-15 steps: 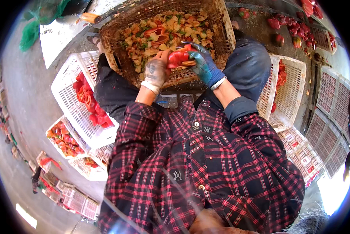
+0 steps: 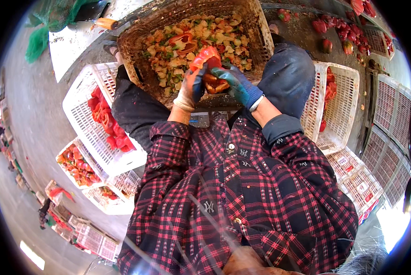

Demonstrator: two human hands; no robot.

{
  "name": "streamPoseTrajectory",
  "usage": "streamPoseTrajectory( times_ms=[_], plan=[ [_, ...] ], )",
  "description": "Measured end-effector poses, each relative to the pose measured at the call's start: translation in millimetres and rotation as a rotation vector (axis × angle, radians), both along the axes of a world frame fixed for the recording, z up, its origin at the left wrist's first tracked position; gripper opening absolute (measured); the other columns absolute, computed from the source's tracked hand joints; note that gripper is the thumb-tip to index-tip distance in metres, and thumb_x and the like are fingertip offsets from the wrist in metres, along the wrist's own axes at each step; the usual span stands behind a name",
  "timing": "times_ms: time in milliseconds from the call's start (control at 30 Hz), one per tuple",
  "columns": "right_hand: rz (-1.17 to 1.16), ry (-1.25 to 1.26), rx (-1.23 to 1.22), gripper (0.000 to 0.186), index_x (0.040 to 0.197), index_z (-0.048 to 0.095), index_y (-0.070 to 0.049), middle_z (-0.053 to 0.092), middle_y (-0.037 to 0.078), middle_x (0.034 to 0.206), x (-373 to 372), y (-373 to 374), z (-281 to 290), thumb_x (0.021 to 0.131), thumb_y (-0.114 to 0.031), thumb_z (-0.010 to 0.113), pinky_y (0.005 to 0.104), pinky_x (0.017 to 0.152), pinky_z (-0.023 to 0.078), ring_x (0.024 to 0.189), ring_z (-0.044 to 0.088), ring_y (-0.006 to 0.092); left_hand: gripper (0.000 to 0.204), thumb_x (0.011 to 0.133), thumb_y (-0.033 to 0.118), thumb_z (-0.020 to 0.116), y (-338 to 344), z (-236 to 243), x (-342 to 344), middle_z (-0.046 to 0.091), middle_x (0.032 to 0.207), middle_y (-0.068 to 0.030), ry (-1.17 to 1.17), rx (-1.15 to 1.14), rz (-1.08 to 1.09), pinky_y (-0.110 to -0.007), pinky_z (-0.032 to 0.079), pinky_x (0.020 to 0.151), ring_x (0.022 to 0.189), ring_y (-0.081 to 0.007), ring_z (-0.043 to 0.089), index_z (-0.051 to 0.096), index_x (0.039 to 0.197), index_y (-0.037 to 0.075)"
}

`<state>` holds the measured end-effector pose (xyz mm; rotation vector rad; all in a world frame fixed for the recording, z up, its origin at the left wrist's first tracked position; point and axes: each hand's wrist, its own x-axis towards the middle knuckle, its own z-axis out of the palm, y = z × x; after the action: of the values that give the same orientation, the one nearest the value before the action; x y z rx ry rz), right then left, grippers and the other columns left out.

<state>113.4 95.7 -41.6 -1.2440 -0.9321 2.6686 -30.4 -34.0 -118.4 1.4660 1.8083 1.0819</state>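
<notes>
My left hand (image 2: 190, 89), in a pale glove with dark patches, and my right hand (image 2: 236, 86), in a blue-green glove, are closed on a red pepper (image 2: 207, 58), which seems split, with deeper orange-red flesh low between my fingers. Both hands are over the near part of a dirty plastic crate (image 2: 263, 20) between my legs. Inside it lie pale seed cores and green bits (image 2: 164, 68), with a cut red pepper piece (image 2: 183, 42) on top.
White crates (image 2: 82, 112) of red peppers flank me at left and right (image 2: 338, 110). A wooden-handled blade (image 2: 105, 23) lies on a white surface beside green netting (image 2: 37, 48). Loose peppers (image 2: 347, 32) are at upper right, stacked crates (image 2: 389, 110) at right. A person (image 2: 43, 211) is far left.
The pepper has been turned more upright, its red top now higher. My left hand has rotated around it and moved slightly right; my right hand has shifted a little lower.
</notes>
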Motion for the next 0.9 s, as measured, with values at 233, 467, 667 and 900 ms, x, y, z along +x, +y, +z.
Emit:
streamPoseTrajectory(
  times_ms=[233, 467, 667, 900],
  plan=[
    [-0.077, 0.06, 0.046, 0.023, 0.097, 0.068, -0.004, 0.067, 0.004, 0.09, 7.8, -15.1, -33.1, 0.082, -0.022, 0.07, 0.0281, 0.073, 0.047, 0.082, 0.062, 0.0139, 0.02, 0.093, 0.02, 0.058, 16.4, 11.3, -8.4, 0.065, 0.095, -0.001, -0.929, 0.002, 0.533, -0.027, 0.047, 0.065, 0.078, -0.0124, 0.06, 0.064, 0.107, 0.006],
    [-0.064, 0.265, 1.175, 0.023, 0.101, 0.062, -0.002, 0.064, 0.009, 0.095, 46.8, -25.9, -44.8, 0.087, -0.02, 0.059, 0.0324, 0.074, 0.047, 0.088, 0.058, 0.0166, 0.028, 0.089, 0.017, 0.063, 121.2, 101.4, 22.7, 0.065, 0.104, -0.0109, -1.078, 0.162, 0.621, -0.038, 0.056, 0.079, 0.092, -0.0245, 0.065, 0.06, 0.111, -0.001],
    [-0.302, 0.085, 0.211, 0.032, 0.112, 0.058, -0.002, 0.062, 0.006, 0.099, 24.4, -5.8, -44.9, 0.092, -0.027, 0.051, 0.0314, 0.07, 0.048, 0.085, 0.059, 0.0152, 0.075, 0.087, 0.051, 0.059, 189.1, 214.1, 127.2, 0.058, 0.119, -0.0102, -1.015, -0.021, -0.355, -0.027, 0.048, 0.085, 0.097, -0.0142, 0.059, 0.039, 0.139, 0.001],
    [-0.434, 0.291, 0.114, 0.026, 0.107, 0.062, -0.004, 0.066, 0.008, 0.101, 14.7, 0.8, -55.3, 0.09, -0.02, 0.053, 0.0302, 0.072, 0.053, 0.084, 0.065, 0.0179, 0.028, 0.088, 0.005, 0.06, 106.1, 139.4, 38.1, 0.063, 0.106, -0.0093, -0.486, -0.108, 0.122, -0.028, 0.048, 0.08, 0.093, -0.0152, 0.06, 0.059, 0.115, -0.002]
  ],
)
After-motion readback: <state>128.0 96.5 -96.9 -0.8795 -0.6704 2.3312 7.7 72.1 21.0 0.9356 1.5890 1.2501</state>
